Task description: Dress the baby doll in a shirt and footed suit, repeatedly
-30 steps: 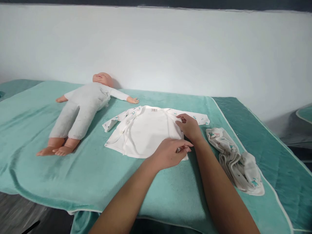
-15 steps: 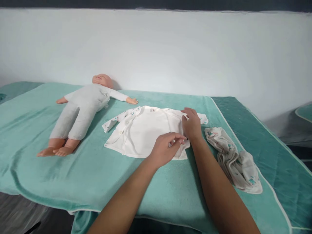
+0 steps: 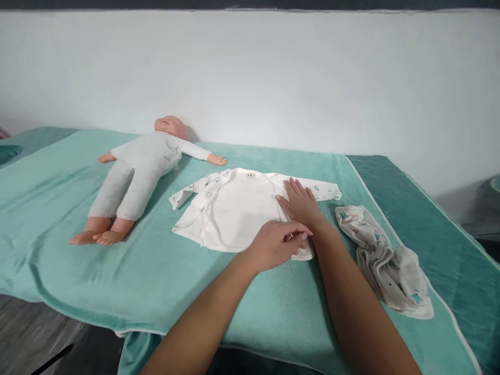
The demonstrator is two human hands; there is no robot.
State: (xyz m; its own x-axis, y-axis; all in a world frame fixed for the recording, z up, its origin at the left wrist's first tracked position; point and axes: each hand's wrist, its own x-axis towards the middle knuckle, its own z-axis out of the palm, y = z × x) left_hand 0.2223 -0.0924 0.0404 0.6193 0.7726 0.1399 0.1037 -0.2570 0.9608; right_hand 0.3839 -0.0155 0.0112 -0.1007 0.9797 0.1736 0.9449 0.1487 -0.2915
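A white baby shirt (image 3: pixel 242 219) lies opened out on the bed, its printed sleeves spread to both sides and a small label at the neck. My left hand (image 3: pixel 275 242) is curled at the shirt's lower right side, thumb and fingers closed on its edge. Just beyond it, my right hand (image 3: pixel 300 204) rests flat on the shirt near the base of the right sleeve, fingers stretched out. My right wrist hides part of the shirt's right edge.
A baby doll (image 3: pixel 144 161) with a white cloth body lies on its back at the left. Crumpled printed baby clothing (image 3: pixel 386 260) lies on the right. Green cloth (image 3: pixel 175 297) covers the bed, which stands against a white wall (image 3: pixel 250 78).
My right hand has flattened onto the shirt and the right sleeve now lies straighter. My left hand has shifted slightly right. The view has moved a little.
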